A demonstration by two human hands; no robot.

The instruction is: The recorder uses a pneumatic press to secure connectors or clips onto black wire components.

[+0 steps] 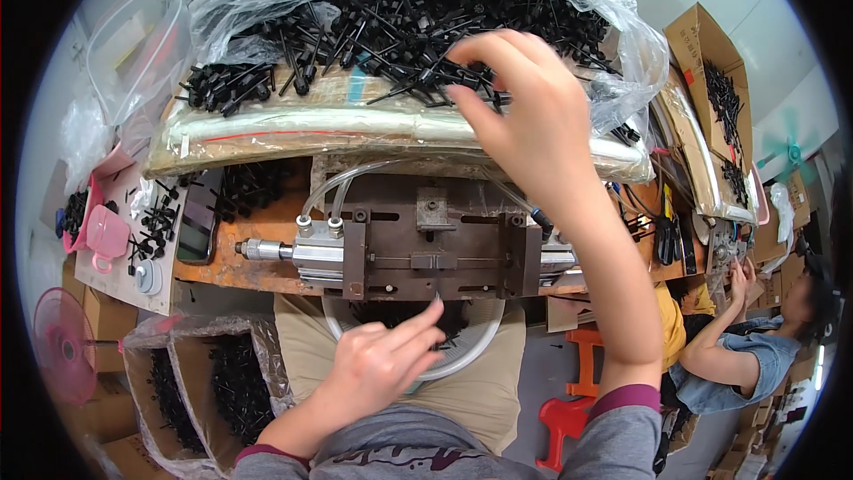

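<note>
"Head view: how does your right hand [538, 107] stand?"

"Open. My thumb and fingers curve with a gap between them, above the heap of black parts [382, 27]."

"And your left hand [378, 360]?"

"Loosely open too, fingers stretched out above the white bowl [487, 340] at my lap. One finger points up toward the front edge of the metal machine [386, 198]. Black parts lie in that bowl as well, partly hidden by my hand."

"What holds the big heap?"

"Clear plastic [641, 44], bunched up around the back and sides. Its front lies along a taped cardboard edge [355, 131], just behind the machine."

"Any other containers?"

"To my lower left, a plastic-lined carton [197, 396] has black parts on both sides of its divider. Farther up, a pink bin [93, 213] has some, with a pink cup [107, 233] beside it and loose parts scattered near. Over on my right, a tall open cardboard box [686, 43] holds more, beyond the heap. A co-worker [742, 373] sits farther down that side, both hands raised together."
</note>
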